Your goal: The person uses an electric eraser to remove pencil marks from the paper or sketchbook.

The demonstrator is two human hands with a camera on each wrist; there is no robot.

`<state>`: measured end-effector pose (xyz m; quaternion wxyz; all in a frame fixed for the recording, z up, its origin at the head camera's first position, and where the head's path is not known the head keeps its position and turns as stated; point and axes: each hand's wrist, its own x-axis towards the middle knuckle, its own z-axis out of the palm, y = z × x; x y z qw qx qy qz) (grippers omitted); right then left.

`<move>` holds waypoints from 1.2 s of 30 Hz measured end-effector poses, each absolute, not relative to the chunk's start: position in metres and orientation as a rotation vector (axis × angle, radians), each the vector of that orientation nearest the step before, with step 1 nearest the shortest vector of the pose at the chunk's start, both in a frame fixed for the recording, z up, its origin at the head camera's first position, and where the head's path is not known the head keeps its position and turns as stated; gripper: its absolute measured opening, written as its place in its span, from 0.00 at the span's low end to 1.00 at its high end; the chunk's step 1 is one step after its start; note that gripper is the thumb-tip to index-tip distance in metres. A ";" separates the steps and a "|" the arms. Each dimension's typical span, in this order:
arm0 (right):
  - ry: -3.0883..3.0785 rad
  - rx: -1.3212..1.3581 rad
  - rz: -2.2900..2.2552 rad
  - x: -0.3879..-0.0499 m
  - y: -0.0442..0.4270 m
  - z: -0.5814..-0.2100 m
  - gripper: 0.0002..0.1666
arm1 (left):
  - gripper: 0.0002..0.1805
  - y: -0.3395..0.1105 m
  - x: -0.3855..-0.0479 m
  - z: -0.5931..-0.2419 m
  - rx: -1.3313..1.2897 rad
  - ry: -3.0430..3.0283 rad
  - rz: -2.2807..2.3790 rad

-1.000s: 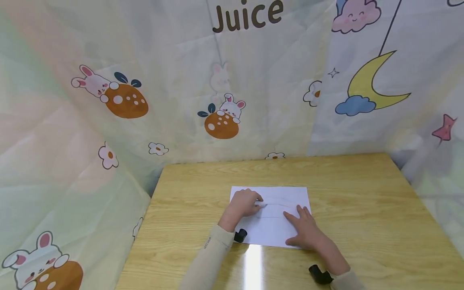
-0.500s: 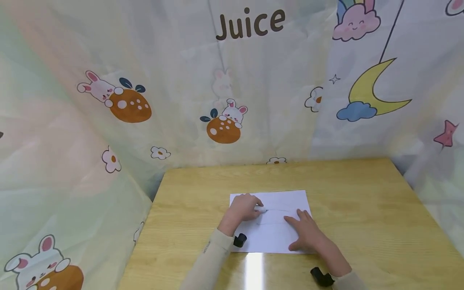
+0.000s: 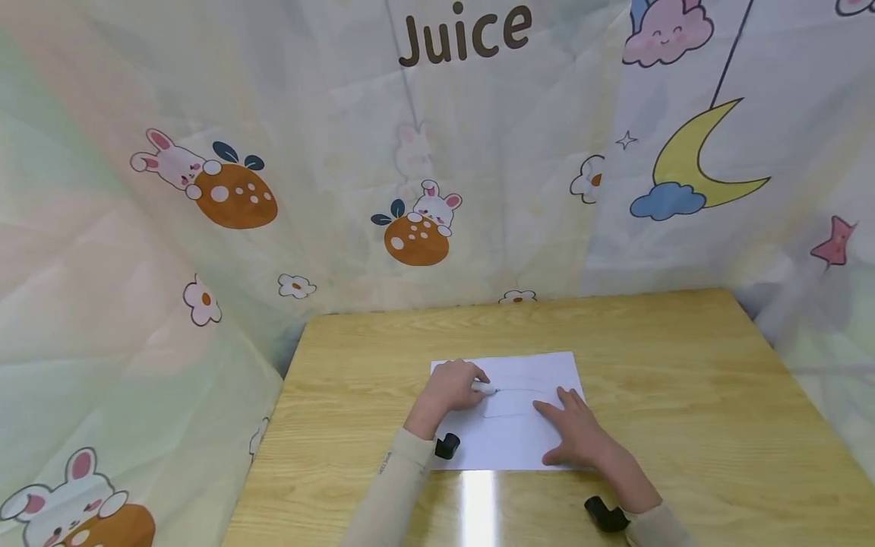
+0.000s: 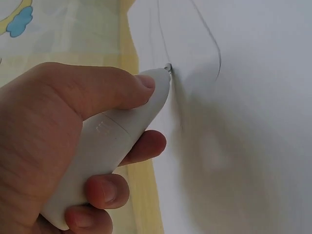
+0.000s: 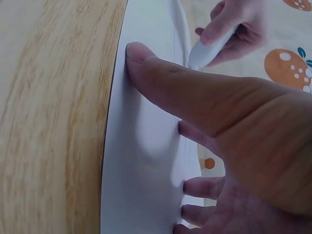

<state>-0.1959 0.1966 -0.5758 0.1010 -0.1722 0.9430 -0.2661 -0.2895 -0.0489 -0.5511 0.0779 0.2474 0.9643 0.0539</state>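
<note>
Seemingly, working lines into the white sheet [image 3: 506, 448] is in hand; the next move likely calls for steady tip guidance. Under both 2 hands lies the sheet: the left hand [image 3: 451, 386] pinches a white pen-like tool [image 4: 109, 134] far left, the right hand [image 3: 577, 434] spreads near right.

The word "Juice" [image 3: 466, 34] crowns the printed backdrop [image 3: 519, 152] at twelve o'clock in the head view; small lettering [image 3: 385, 462] on the left sleeve [image 3: 386, 497], toward seven, and a faint mark [image 4: 103, 127] on the white pen [image 4: 100, 152] are illegible
</note>
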 end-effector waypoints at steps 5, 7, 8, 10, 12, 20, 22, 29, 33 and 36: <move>2.774 -0.513 -0.788 -0.196 0.194 -0.579 0.52 | 0.12 -0.049 -0.291 -0.553 0.784 2.872 0.180; 2.767 -0.520 -0.788 -0.196 0.193 -0.580 0.52 | 0.12 -0.046 -0.291 -0.555 0.804 2.862 0.186; 2.768 -0.521 -0.783 -0.196 0.193 -0.580 0.52 | 0.12 -0.045 -0.291 -0.554 0.810 2.863 0.181; 2.778 -0.526 -0.786 -0.196 0.193 -0.579 0.52 | 0.12 -0.044 -0.291 -0.553 0.802 2.872 0.168; 2.786 -0.523 -0.795 -0.196 0.194 -0.579 0.52 | 0.12 -0.046 -0.291 -0.551 0.779 2.881 0.166; 2.788 -0.518 -0.779 -0.198 0.194 -0.578 0.52 | 0.12 -0.042 -0.292 -0.549 0.811 2.880 0.161; 2.789 -0.520 -0.785 -0.198 0.194 -0.578 0.52 | 0.12 -0.040 -0.292 -0.547 0.830 2.875 0.166; 2.770 -0.518 -0.789 -0.196 0.196 -0.578 0.52 | 0.11 -0.043 -0.289 -0.548 0.780 2.877 0.098; 2.786 -0.526 -0.792 -0.197 0.196 -0.577 0.52 | 0.12 -0.040 -0.291 -0.547 0.830 2.883 0.120; 2.768 -0.514 -0.785 -0.197 0.197 -0.576 0.52 | 0.12 -0.039 -0.291 -0.546 0.833 2.868 0.131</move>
